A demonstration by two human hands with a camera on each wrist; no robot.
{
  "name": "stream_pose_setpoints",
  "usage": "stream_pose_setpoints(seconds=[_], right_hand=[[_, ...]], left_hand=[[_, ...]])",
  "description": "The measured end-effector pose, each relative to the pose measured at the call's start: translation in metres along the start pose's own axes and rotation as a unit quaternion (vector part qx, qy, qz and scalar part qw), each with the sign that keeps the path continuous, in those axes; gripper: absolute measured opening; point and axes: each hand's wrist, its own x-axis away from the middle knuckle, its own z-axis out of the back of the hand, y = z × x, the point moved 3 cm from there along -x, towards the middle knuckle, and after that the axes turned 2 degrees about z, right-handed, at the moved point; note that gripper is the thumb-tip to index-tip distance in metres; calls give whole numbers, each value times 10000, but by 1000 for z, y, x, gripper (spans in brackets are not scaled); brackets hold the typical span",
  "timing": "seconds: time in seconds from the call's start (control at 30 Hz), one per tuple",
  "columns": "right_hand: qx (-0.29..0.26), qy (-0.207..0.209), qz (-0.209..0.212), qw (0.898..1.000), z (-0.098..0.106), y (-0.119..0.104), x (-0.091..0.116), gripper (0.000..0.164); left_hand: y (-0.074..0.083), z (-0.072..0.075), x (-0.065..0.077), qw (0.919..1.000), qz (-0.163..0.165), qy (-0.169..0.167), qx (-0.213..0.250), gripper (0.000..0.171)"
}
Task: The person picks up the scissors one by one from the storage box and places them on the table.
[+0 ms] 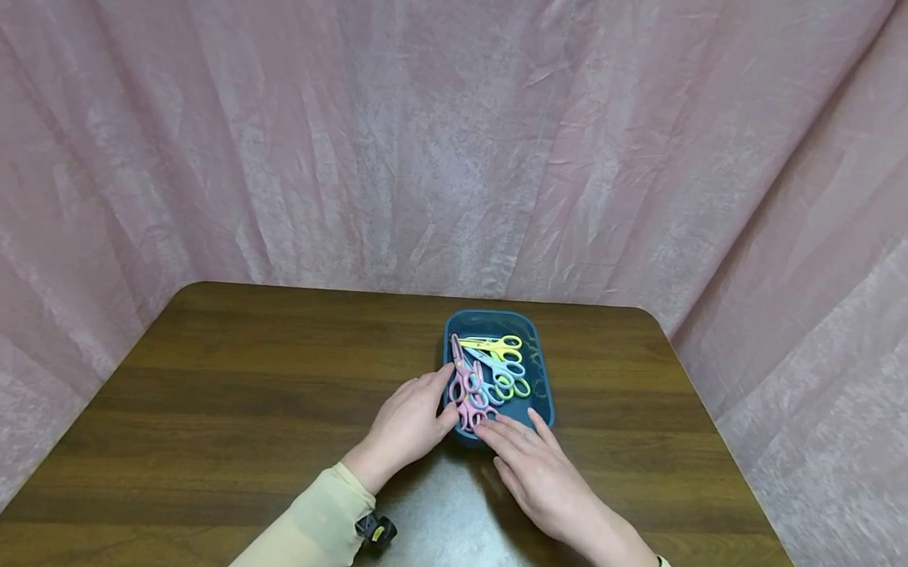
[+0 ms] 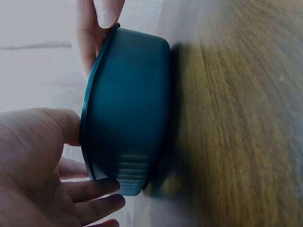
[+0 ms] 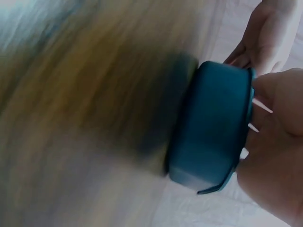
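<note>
A dark teal plastic bin (image 1: pixel 493 320) sits on the table with several small scissors piled inside. Among them are yellow scissors (image 1: pixel 494 345), light blue scissors (image 1: pixel 499 369), mauve scissors (image 1: pixel 458 354) on the left and pink scissors (image 1: pixel 468 415) near the front; green handles (image 1: pixel 521 387) show underneath. At the bin's left side, my left hand (image 1: pixel 408 421) touches the rim and outer wall with extended fingers and thumb. My right hand (image 1: pixel 536 477) reaches over the front rim, its fingers stretched and fingertips close to the pink scissors. Whether they touch them I cannot tell.
The brown wooden table (image 1: pixel 277 365) extends on both sides of the bin. Pink curtains (image 1: pixel 449 150) hang behind and along the sides. A black strap device (image 1: pixel 376 530) is worn at the left wrist, over a pale yellow sleeve (image 1: pixel 305 522).
</note>
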Motion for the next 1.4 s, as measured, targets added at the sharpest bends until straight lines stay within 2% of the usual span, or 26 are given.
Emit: stream_pose_setpoints(seconds=[0.23,0.5,0.77,1.1,1.4], right_hand=[[-571,273,93,9979,-3,9,-5,44],[-643,178,130,9977,-2,13,-15,33],[-756,299,281,9963,-3,16,-25,18],[-523,212,40,9984,-7,13,-36,4],[-420,-8,-310,9986,-11,9,-45,7]], left_hand=[[-8,4,4,9999,140,46,22,66],[-13,9,9,9994,328,-29,70,66],[-22,14,15,9986,514,-155,12,67],[-33,23,23,9984,547,-83,-64,67],[-43,34,29,9978,651,-108,-33,65]])
